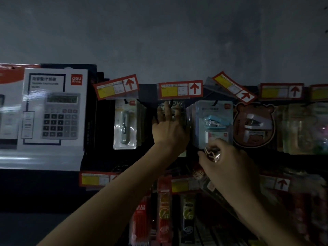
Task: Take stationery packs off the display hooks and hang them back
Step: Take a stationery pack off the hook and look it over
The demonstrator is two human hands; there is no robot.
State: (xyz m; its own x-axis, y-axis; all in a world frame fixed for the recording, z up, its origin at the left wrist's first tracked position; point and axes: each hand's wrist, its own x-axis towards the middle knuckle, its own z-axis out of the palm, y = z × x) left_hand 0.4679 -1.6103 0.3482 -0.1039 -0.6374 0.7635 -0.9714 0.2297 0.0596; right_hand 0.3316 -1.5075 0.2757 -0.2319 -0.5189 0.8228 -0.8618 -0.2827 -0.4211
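- The left hand (168,128), at the centre of the frame, lies with fingers spread and straight against a dark pack (178,104) hanging just under the middle price tag (180,89); whether the thumb hooks behind the pack cannot be told in the gloom.
- The right hand (229,160), lower right of centre, is curled round a clear pack of clips (211,154), pinching it just below the blue stapler pack (213,121); this pack appears to be off any hook.
- The step in hand looks like rehanging; done well, the left hand would steady the hanging pack and leave the hook's tip free, while the right hand brings the hang hole level with the hook and slides it straight back; the hook itself is hard to see, so feeling for its tip is likely needed; a tilted pack could snag the price tag or knock its neighbours.
- Containers: the blue stapler pack is a clear blister holding a small blue stapler; right of it a bear-shaped card (253,125) holds a white stapler; left of the hands a blister pack (126,125) holds a slim grey tool; at the left of the frame stands a calculator box (53,110), contents unseen; the lower row carries pen packs (165,210).
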